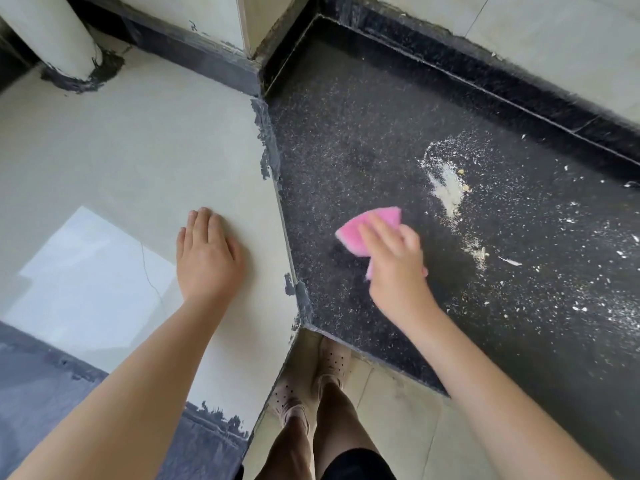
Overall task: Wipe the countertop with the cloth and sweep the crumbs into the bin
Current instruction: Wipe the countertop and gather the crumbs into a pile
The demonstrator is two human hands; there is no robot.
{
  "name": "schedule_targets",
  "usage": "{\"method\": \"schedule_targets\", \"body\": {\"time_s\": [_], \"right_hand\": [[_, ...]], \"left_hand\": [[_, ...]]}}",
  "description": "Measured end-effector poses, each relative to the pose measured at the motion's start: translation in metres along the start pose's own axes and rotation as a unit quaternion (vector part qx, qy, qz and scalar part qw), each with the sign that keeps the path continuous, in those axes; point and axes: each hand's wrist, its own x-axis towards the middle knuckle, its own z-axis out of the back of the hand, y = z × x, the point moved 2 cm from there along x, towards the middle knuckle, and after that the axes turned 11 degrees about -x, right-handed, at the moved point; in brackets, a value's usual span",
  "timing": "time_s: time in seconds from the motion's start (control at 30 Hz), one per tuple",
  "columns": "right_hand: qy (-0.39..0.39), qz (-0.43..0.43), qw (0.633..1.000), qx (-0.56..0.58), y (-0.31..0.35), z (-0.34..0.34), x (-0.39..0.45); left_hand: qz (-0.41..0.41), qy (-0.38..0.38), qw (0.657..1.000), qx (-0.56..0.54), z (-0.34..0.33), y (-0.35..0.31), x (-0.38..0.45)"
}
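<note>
dark speckled stone countertop [346,143] spreads before you. your left hand [207,254] lies flat just beside it, fingers together. your right hand [398,268] clamps the pink cloth [363,226] on it; pale crumbs [448,188] lie beyond.

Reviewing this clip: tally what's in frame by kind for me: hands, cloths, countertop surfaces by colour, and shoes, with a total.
Hands: 2, left hand flat on the pale surface, right hand gripping the cloth
Pink cloth: 1
Countertop surfaces: 2, pale countertop and black speckled countertop carrying scattered crumbs
Shoes: 2
Total: 7
</note>
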Motion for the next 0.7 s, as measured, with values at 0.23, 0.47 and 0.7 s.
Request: {"method": "schedule_targets", "body": {"time_s": [0.23,0.47,0.7], "right_hand": [[0.078,0.045,0.996,0.003,0.038,-0.036,-0.035],[0.081,-0.208,0.974,-0.025,-0.052,-0.004,0.013],[-0.07,0.091,0.993,0.0,0.053,-0.016,-0.001]], "left_hand": [[0.0,0.002,1.0,-0.009,0.001,-0.002,0.0],[0.007,0.004,1.0,-0.004,0.001,-0.002,0.0],[-0.004,0.001,1.0,0.003,-0.001,0.0,0.002]]}}
